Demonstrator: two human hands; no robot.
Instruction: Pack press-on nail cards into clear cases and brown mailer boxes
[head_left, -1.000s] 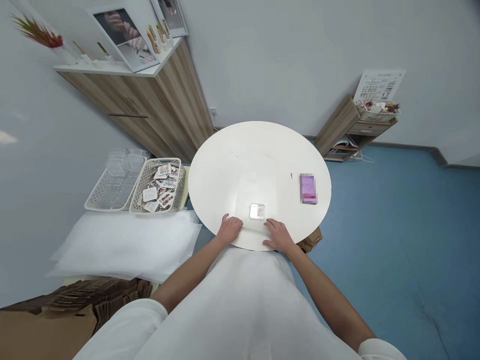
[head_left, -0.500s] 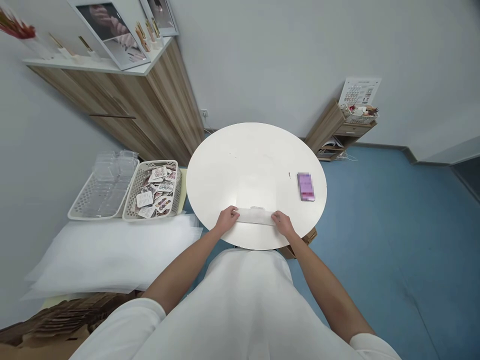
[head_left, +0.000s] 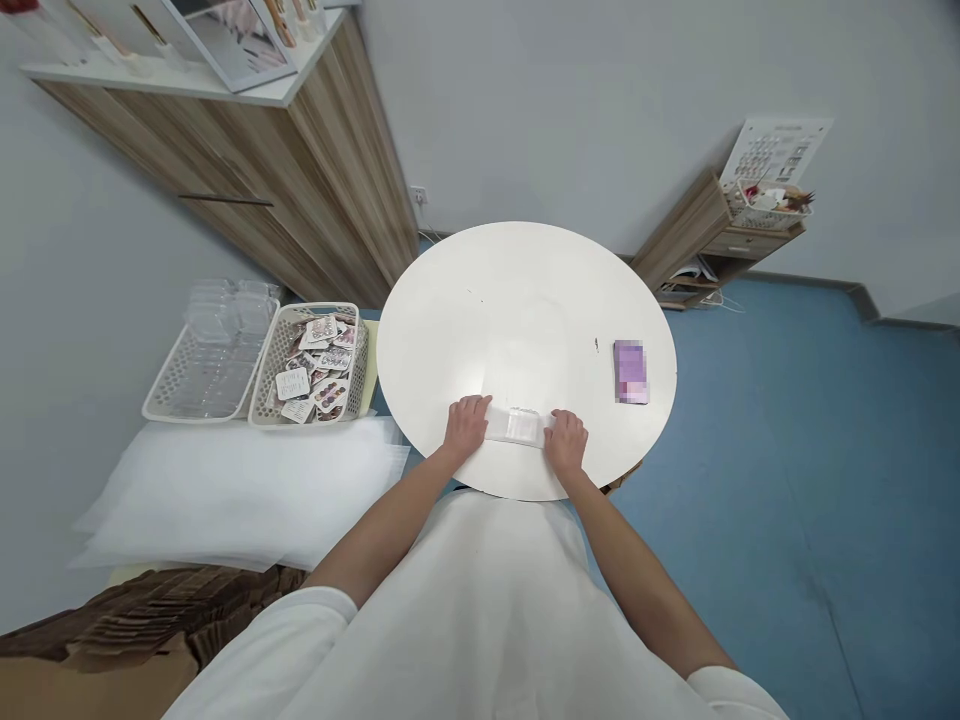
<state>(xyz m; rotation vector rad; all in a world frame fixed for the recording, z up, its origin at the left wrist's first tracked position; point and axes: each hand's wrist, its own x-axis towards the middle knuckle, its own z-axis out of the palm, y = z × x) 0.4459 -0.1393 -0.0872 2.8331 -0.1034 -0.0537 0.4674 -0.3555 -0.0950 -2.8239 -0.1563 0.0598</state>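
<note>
A folded strip of thin white packing foam sheet (head_left: 496, 424) lies near the front edge of the round white table (head_left: 442, 330). At its middle is a small clear plastic box (head_left: 523, 426), its outline shiny; whether a foam layer covers it I cannot tell. My left hand (head_left: 466, 425) grips the strip's left end with curled fingers. At the right end my right hand (head_left: 565, 440) is closed on the foam, thumb and fingers close to the box. A small pixelated purple pack (head_left: 631, 372) rests on the table's right side.
To the left stand a basket of printed cards (head_left: 309, 365) and a basket of clear plastic boxes (head_left: 214, 350). In front of them lies a stack of white foam sheets (head_left: 247, 490), above brown cardboard (head_left: 120, 640). A wooden cabinet (head_left: 330, 170) stands behind.
The foam strip has been folded over, and the clear box now shows at its middle. Both hands have shifted from pinching the strip's edges to pressing on its ends. The view has tilted slightly.
</note>
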